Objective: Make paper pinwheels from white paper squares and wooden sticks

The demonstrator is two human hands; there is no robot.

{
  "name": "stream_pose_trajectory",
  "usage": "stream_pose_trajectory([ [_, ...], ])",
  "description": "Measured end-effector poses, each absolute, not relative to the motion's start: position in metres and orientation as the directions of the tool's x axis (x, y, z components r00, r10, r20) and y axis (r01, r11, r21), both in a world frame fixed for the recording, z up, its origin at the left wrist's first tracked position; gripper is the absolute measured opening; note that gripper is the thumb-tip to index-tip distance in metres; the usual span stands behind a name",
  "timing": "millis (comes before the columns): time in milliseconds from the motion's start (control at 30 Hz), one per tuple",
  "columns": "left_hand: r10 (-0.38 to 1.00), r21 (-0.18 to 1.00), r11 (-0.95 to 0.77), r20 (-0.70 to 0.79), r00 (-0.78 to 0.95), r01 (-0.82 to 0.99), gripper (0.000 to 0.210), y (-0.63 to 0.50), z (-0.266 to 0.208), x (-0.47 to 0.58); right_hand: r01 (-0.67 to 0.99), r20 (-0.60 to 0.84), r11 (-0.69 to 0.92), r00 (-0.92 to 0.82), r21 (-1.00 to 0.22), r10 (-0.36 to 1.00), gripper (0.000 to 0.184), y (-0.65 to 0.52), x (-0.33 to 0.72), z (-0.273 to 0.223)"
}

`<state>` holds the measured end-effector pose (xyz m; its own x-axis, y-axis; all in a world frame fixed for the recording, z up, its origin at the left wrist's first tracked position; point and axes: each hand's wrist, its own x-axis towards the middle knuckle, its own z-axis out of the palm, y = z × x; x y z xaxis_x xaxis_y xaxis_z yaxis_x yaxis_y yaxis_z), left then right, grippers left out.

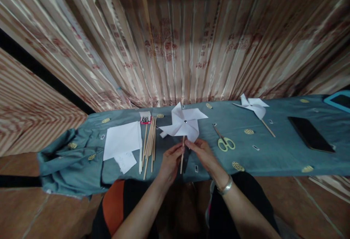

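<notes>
A white paper pinwheel (188,117) stands in front of me, with a shiny pin at its centre and a thin wooden stick (182,160) below it. My left hand (172,159) pinches that stick just under the paper blades. Close beside it, the thumb and fingers of my right hand (201,151) are together at the lower right blade, touching its edge near the stick. Whether the right fingers grip the paper or only rest against it is hard to make out.
Left of my hands lie wooden sticks (150,142), a small box of pins (145,118), white paper sheets (121,140) and a paper scrap (125,161). Rightward are scissors (225,143), another pinwheel (254,107), a black phone (310,133) and a blue-edged device (339,100). A curtain (169,42) hangs behind.
</notes>
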<state>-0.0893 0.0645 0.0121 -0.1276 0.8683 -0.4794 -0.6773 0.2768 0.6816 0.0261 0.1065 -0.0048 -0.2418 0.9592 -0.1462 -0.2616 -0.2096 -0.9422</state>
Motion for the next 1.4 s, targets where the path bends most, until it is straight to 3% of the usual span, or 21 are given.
stream_pose_trajectory([
  [200, 0.865, 0.678, 0.307, -0.491, -0.1, -0.668, 0.045, 0.061, 0.011, -0.088, -0.383, -0.228, -0.294, -0.209, -0.876, 0.951, 0.03, 0.109, 0.019, -0.012],
  [667, 0.873, 0.776, 0.352, -0.474, -0.116, -0.524, 0.04, 0.058, 0.007, -0.084, -0.398, -0.188, -0.243, -0.172, -0.885, 0.967, 0.029, 0.119, 0.03, -0.008],
  [867, 0.874, 0.785, 0.317, -0.46, -0.158, -0.533, 0.039, 0.062, 0.006, -0.086, -0.401, -0.088, -0.129, -0.119, -0.907, 0.989, 0.036, 0.124, 0.04, 0.003],
  [1000, 0.875, 0.802, 0.304, -0.449, -0.183, -0.514, 0.039, 0.063, 0.0, -0.089, -0.39, -0.113, -0.097, 0.019, -0.916, 0.993, 0.039, 0.13, 0.055, 0.008],
  [1167, 0.873, 0.798, 0.305, -0.452, -0.182, -0.52, 0.038, 0.062, -0.002, -0.088, -0.367, -0.133, -0.112, 0.031, -0.924, 0.991, 0.037, 0.133, 0.061, 0.009],
  [1400, 0.873, 0.799, 0.309, -0.454, -0.18, -0.515, 0.041, 0.061, 0.0, -0.086, -0.471, -0.18, -0.15, 0.019, -0.869, 0.983, 0.036, 0.131, 0.062, 0.011],
])
